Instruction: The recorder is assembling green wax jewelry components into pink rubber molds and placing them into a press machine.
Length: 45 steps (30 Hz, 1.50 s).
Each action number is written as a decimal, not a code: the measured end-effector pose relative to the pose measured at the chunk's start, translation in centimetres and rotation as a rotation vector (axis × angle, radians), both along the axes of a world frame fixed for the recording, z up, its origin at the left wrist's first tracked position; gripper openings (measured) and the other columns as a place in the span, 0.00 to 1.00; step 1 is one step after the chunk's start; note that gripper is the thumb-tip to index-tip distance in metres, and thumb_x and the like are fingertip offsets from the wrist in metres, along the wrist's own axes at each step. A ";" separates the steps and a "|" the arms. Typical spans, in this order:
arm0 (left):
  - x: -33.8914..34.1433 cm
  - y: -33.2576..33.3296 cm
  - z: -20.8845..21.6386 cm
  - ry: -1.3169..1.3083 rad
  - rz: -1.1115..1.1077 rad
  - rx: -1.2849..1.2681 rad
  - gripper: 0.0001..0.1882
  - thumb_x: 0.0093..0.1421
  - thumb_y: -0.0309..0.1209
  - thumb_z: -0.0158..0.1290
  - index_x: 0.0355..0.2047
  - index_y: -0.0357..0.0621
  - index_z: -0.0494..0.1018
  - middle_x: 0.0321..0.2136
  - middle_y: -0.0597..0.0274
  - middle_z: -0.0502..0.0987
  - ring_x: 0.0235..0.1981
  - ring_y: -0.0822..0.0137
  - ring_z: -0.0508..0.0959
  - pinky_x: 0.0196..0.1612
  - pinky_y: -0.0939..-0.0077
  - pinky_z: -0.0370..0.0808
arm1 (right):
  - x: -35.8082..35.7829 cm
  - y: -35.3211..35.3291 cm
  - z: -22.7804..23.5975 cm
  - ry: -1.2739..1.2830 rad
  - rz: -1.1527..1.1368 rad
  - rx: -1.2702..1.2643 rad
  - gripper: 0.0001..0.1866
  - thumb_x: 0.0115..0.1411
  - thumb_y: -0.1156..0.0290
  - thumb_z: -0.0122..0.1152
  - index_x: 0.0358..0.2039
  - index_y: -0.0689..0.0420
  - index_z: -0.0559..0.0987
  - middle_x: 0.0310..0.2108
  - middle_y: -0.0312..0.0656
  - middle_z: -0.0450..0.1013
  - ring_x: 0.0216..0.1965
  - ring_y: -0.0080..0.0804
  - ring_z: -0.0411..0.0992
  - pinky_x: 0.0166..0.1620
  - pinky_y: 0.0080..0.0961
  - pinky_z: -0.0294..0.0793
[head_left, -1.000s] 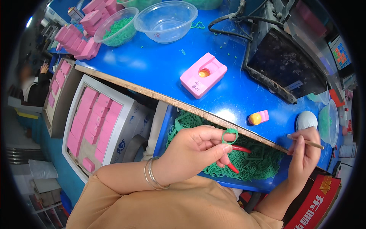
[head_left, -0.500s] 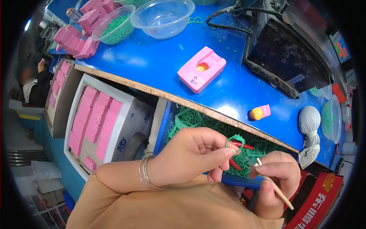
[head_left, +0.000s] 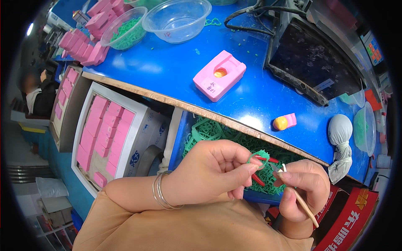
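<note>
My left hand (head_left: pixel 220 167) pinches a thin green ring (head_left: pixel 263 154), which looks like wax and has a rough, toothed top. Close on its right, my right hand (head_left: pixel 307 186) grips a slim wooden-handled tool (head_left: pixel 307 209). The tool's thin metallic tip points at the ring; whether the two touch I cannot tell. Both hands are above a blue drawer (head_left: pixel 181 133) full of green scraps (head_left: pixel 205 131). A red-handled tool (head_left: pixel 258 180) lies among the scraps, partly hidden by my left hand.
On the blue table (head_left: pixel 159 79) are a pink block with a hollow (head_left: pixel 215 85), a small pink-and-yellow piece (head_left: pixel 282 122), a tied grey cloth bundle (head_left: pixel 340 129) and clear bowls (head_left: pixel 178 25). A dark machine (head_left: pixel 316 58) stands right. Left, a box of pink blocks (head_left: pixel 100 129); a person (head_left: pixel 37 92) sits beyond.
My right hand has shifted slightly left and up, bringing the tool's tip nearer the green ring. The ring has turned a little in my left hand's pinch.
</note>
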<state>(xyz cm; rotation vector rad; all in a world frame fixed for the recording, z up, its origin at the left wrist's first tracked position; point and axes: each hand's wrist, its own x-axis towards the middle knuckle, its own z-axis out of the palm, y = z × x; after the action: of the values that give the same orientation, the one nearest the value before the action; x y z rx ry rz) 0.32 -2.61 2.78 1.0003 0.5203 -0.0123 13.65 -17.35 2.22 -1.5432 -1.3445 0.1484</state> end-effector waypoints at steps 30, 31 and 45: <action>-0.3 -0.2 -0.6 -0.128 0.029 0.144 0.04 0.56 0.21 0.48 0.32 0.32 0.69 0.24 0.59 0.74 0.22 0.77 0.74 0.23 0.86 0.73 | -0.3 0.2 -0.4 0.024 0.003 0.000 0.09 0.44 0.73 0.58 0.28 0.59 0.73 0.22 0.42 0.72 0.17 0.32 0.69 0.20 0.23 0.67; -0.3 -0.2 -0.7 -0.128 0.030 0.144 0.04 0.56 0.21 0.48 0.32 0.32 0.69 0.24 0.59 0.74 0.22 0.77 0.74 0.23 0.86 0.73 | -0.2 0.2 -0.5 0.005 0.029 0.001 0.09 0.45 0.73 0.58 0.29 0.59 0.73 0.22 0.43 0.72 0.17 0.32 0.69 0.20 0.23 0.67; 0.0 0.0 -0.5 -0.027 0.025 -0.016 0.08 0.58 0.22 0.46 0.37 0.33 0.70 0.24 0.55 0.74 0.21 0.72 0.74 0.22 0.80 0.73 | -0.1 0.5 -0.8 -0.150 0.093 0.032 0.10 0.45 0.72 0.58 0.31 0.58 0.74 0.24 0.42 0.73 0.18 0.32 0.69 0.21 0.24 0.67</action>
<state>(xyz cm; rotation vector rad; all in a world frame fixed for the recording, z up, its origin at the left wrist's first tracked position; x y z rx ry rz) 0.35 -2.58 2.32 0.9774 0.5068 0.0195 13.53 -16.84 1.43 -1.4892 -1.5303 0.0696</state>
